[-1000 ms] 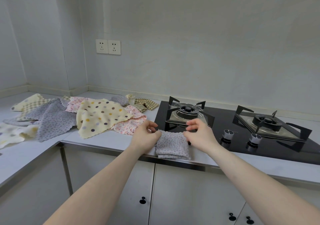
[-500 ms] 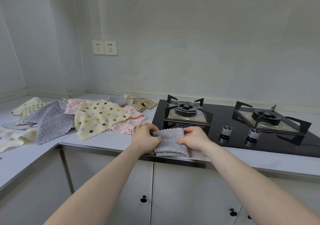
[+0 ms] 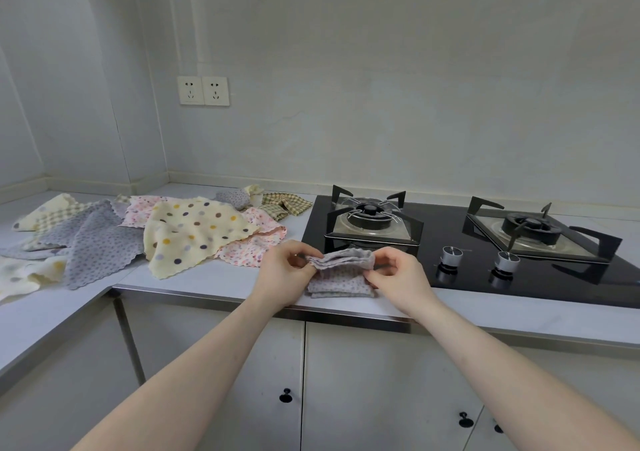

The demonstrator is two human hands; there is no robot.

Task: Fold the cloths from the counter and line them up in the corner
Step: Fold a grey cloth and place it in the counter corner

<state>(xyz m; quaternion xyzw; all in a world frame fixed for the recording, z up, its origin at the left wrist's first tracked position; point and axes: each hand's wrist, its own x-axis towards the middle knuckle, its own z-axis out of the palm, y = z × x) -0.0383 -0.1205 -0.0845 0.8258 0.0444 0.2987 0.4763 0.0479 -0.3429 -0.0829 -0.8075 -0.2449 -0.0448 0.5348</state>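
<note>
A small grey dotted cloth (image 3: pixel 341 274), folded into several layers, sits at the counter's front edge just left of the hob. My left hand (image 3: pixel 285 272) pinches its left end and my right hand (image 3: pixel 394 277) pinches its right end, lifting the top fold off the lower layers. To the left lies a loose heap of unfolded cloths: a yellow polka-dot cloth (image 3: pixel 195 234) on top, a pink floral cloth (image 3: pixel 249 251) under it, a large grey dotted cloth (image 3: pixel 98 246), and a green checked cloth (image 3: pixel 285 204) at the back.
A black glass gas hob (image 3: pixel 485 260) with two burners and two knobs (image 3: pixel 452 254) lies right of my hands. The white counter (image 3: pixel 55 308) turns an L-shaped corner at the left. Two wall sockets (image 3: pixel 203 90) sit above the heap. Cabinet doors hang below.
The flat folded grey cloth has been gripped at both ends and its far half raised and brought toward me. The camera has tilted a little.
</note>
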